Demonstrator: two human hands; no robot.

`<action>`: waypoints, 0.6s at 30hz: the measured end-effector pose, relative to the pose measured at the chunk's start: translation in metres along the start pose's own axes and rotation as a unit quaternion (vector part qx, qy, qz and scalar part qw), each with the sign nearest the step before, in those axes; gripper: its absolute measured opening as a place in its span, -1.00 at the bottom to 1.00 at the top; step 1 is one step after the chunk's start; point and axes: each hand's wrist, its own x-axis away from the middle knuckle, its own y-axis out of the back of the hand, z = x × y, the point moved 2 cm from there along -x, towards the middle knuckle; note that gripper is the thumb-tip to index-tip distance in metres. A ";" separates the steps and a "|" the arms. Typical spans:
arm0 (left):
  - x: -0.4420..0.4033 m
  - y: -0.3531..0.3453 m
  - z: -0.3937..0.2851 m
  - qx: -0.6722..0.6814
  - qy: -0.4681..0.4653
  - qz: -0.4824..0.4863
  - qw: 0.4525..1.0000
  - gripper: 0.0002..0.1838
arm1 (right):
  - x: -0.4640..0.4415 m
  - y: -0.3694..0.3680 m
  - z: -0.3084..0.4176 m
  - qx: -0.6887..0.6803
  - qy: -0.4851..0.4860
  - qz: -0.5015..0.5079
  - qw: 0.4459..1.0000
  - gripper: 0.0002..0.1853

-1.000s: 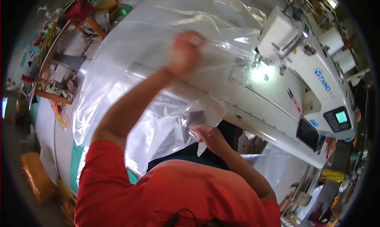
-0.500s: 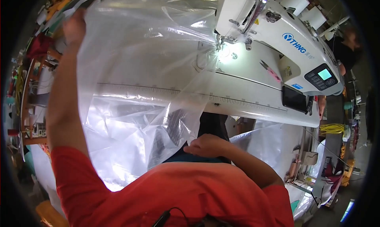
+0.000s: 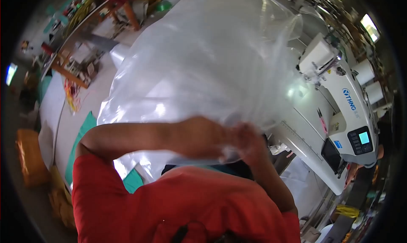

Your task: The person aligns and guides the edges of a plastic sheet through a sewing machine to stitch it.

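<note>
Clear plastic sheet (image 3: 199, 69), twelve o'clock!
My left hand (image 3: 202, 135) and right hand (image 3: 251, 143) meet at its near side, blurred; grip closed or loose, I can't tell.

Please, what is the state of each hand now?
Left hand: by the plastic sheet; blurred, grip unclear.
Right hand: beside the left, too blurred to tell.

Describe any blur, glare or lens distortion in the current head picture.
Head view: motion smears the left-hand grip and right-hand grip, hiding finger detail; head view: pale highlights streak the clear plastic sheet; head view: a bright glow flares beside the sewing machine, whose logo stays legible; head view: fisheye curvature bends the scene, with black corners.
</note>
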 end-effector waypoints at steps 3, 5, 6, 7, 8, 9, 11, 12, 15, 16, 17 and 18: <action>0.063 0.061 0.058 -0.273 0.118 -0.372 0.879 -0.64 | 0.039 0.043 0.024 -0.257 -0.024 0.062 0.964 -0.80; 0.125 0.081 0.138 -0.209 0.264 -0.561 0.756 -0.68 | 0.068 0.068 0.037 -0.120 0.002 -0.217 0.969 -0.73; 0.140 0.086 0.160 -0.100 0.332 -0.579 0.738 -0.69 | 0.077 0.073 0.040 -0.118 0.000 -0.216 0.969 -0.73; 0.147 0.095 0.177 0.011 0.390 -0.589 0.708 -0.67 | 0.080 0.076 0.044 -0.096 0.028 -0.189 0.977 -0.74; 0.142 0.105 0.191 0.012 0.386 -0.590 0.709 -0.67 | 0.083 0.078 0.048 -0.075 0.056 -0.164 0.982 -0.75; 0.133 0.114 0.202 0.031 0.352 -0.588 0.728 -0.62 | 0.087 0.081 0.052 -0.073 0.060 -0.167 0.981 -0.75; 0.112 0.134 0.224 0.053 0.311 -0.580 0.751 -0.57 | 0.095 0.088 0.056 -0.080 0.078 -0.193 0.975 -0.71; 0.099 0.142 0.237 0.109 0.401 -0.550 0.725 -0.53 | 0.099 0.090 0.057 -0.087 0.087 -0.217 0.968 -0.69; 0.067 0.158 0.284 0.243 0.470 -0.518 0.673 -0.50 | 0.106 0.075 0.058 -0.059 0.118 -0.410 0.903 -0.70; 0.055 0.160 0.289 0.273 0.437 -0.541 0.664 -0.53 | 0.110 0.082 0.053 -0.058 0.108 -0.401 0.908 -0.70; 0.054 0.167 0.303 0.293 0.406 -0.558 0.662 -0.54 | 0.115 0.091 0.049 -0.065 0.134 -0.421 0.895 -0.70; 0.068 0.184 0.313 0.281 0.373 -0.570 0.676 -0.56 | 0.113 0.095 0.044 -0.072 0.107 -0.300 0.945 -0.71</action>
